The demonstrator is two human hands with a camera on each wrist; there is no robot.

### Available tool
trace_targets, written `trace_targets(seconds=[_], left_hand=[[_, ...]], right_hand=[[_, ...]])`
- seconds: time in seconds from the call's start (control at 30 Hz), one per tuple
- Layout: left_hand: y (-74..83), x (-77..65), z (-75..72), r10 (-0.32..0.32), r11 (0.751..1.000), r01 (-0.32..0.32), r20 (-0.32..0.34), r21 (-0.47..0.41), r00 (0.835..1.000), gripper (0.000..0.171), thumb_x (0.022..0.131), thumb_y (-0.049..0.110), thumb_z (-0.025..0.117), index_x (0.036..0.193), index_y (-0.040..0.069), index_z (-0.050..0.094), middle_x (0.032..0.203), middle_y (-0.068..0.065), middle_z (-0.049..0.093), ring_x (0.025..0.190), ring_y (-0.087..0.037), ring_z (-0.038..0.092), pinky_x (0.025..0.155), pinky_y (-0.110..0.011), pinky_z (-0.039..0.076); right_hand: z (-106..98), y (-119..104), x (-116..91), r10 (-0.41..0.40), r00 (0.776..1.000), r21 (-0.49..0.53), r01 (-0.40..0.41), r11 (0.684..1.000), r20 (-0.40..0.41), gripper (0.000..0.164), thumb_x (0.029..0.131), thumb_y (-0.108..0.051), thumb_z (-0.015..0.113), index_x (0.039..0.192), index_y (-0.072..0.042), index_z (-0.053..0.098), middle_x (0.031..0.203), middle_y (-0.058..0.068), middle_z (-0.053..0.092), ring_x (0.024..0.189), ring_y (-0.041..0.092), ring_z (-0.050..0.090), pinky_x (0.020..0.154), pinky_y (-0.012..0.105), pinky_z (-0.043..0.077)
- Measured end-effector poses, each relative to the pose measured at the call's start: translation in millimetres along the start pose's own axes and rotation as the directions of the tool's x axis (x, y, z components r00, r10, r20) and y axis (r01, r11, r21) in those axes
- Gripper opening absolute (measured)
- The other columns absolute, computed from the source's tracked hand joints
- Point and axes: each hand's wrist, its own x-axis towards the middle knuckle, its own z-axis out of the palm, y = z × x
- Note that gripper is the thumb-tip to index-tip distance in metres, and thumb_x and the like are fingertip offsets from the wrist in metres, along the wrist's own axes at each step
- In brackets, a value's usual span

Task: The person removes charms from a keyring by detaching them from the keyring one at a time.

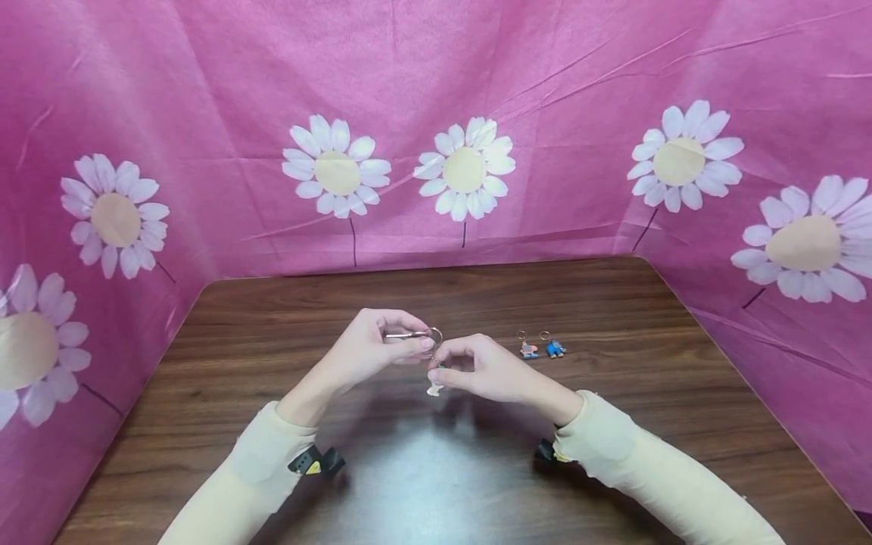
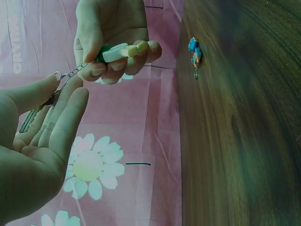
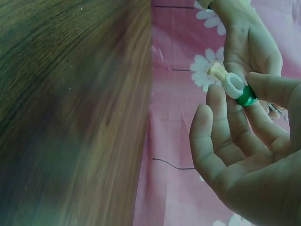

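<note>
My left hand (image 1: 364, 347) pinches a metal key ring (image 2: 60, 81) between thumb and fingers, and a key (image 2: 31, 119) hangs from it along the fingers in the left wrist view. A short chain (image 2: 77, 70) links the ring to a small figurine charm (image 2: 115, 53), green at one end, white in the middle and cream at the other. My right hand (image 1: 482, 367) holds this figurine by its green end (image 3: 247, 96), between thumb and index finger. The hands are close together above the table, the right one slightly nearer to me.
Two more figurine keychains lie on the wooden table (image 1: 272, 333), right of the hands: an orange and blue-grey one (image 1: 528, 350) and a blue one (image 1: 555, 349). Both have rings pointing away from me. A pink flowered cloth (image 1: 409, 235) surrounds the table's back and sides.
</note>
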Motion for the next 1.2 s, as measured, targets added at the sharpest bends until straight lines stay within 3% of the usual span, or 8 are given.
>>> trace_targets(seconds=[0.13, 0.33, 0.53, 0.67, 0.87, 1.0, 1.2], left_hand=[[0.1, -0.3, -1.0, 0.012, 1.0, -0.012, 0.003, 0.006, 1.0, 0.027, 0.091, 0.004, 0.075, 0.113, -0.011, 0.068, 0.109, -0.029, 0.07, 0.094, -0.027, 0.074, 0.084, -0.048, 0.059], [-2.3, -0.6, -3.6, 0.032, 0.997, -0.031, -0.012, 0.075, 0.999, 0.023, 0.093, 0.009, 0.075, 0.109, -0.006, 0.072, 0.104, -0.022, 0.074, 0.095, -0.033, 0.073, 0.081, -0.046, 0.06], [-5.4, -1.1, -4.1, 0.042, 0.99, -0.036, -0.045, 0.135, 0.998, 0.02, 0.092, 0.013, 0.077, 0.106, -0.001, 0.076, 0.101, -0.019, 0.074, 0.089, -0.029, 0.073, 0.077, -0.043, 0.061], [-5.6, -1.2, -2.1, 0.047, 0.989, -0.039, -0.053, 0.143, 0.997, 0.019, 0.092, 0.013, 0.077, 0.105, 0.0, 0.076, 0.098, -0.015, 0.075, 0.084, -0.024, 0.073, 0.076, -0.043, 0.062], [-6.9, -2.3, -1.7, 0.054, 0.99, -0.051, -0.021, 0.129, 0.998, 0.018, 0.093, 0.01, 0.075, 0.106, -0.003, 0.074, 0.096, -0.014, 0.074, 0.08, -0.021, 0.072, 0.077, -0.046, 0.061], [-7.5, -2.4, -4.2, 0.047, 0.993, -0.047, 0.0, 0.106, 0.999, 0.017, 0.093, 0.01, 0.075, 0.105, -0.002, 0.074, 0.096, -0.014, 0.074, 0.08, -0.024, 0.072, 0.078, -0.049, 0.061], [-6.4, -3.9, -7.1, 0.035, 0.993, -0.035, 0.0, 0.114, 0.999, 0.016, 0.092, 0.011, 0.076, 0.101, -0.002, 0.074, 0.088, -0.012, 0.074, 0.073, -0.02, 0.071, 0.076, -0.049, 0.061]], right_hand=[[-2, -1, -2, 0.002, 1.0, 0.031, -0.002, 1.0, 0.007, 0.012, 0.098, -0.015, 0.07, 0.103, -0.005, 0.071, 0.089, 0.001, 0.073, 0.079, 0.018, 0.07, 0.075, 0.04, 0.06], [-5, -2, -3, -0.031, 0.999, 0.006, 0.031, 1.0, 0.01, 0.009, 0.099, -0.014, 0.068, 0.104, -0.008, 0.071, 0.096, 0.002, 0.072, 0.082, 0.021, 0.07, 0.079, 0.035, 0.059], [-8, -7, -3, 0.017, 0.998, -0.058, -0.02, 0.998, -0.059, 0.012, 0.099, -0.023, 0.068, 0.105, -0.013, 0.072, 0.089, -0.003, 0.072, 0.084, 0.019, 0.068, 0.079, 0.032, 0.055], [-8, -7, -2, 0.026, 0.993, -0.075, -0.035, 0.997, -0.115, 0.011, 0.098, -0.023, 0.069, 0.103, -0.014, 0.074, 0.086, 0.002, 0.072, 0.079, 0.017, 0.067, 0.074, 0.032, 0.055], [-9, -5, -1, 0.027, 0.99, -0.021, -0.03, 0.999, -0.137, 0.01, 0.099, -0.021, 0.068, 0.1, -0.013, 0.074, 0.085, 0.015, 0.07, 0.077, 0.029, 0.066, 0.064, 0.03, 0.054], [-11, -7, -1, 0.028, 0.991, -0.01, -0.03, 1.0, -0.133, 0.012, 0.1, -0.02, 0.067, 0.1, -0.01, 0.073, 0.082, 0.011, 0.07, 0.079, 0.03, 0.068, 0.066, 0.03, 0.055], [-13, -11, 0, 0.033, 0.992, 0.024, -0.03, 0.999, -0.122, 0.012, 0.1, -0.016, 0.066, 0.098, -0.005, 0.072, 0.081, 0.004, 0.069, 0.081, 0.042, 0.067, 0.072, 0.044, 0.059]])
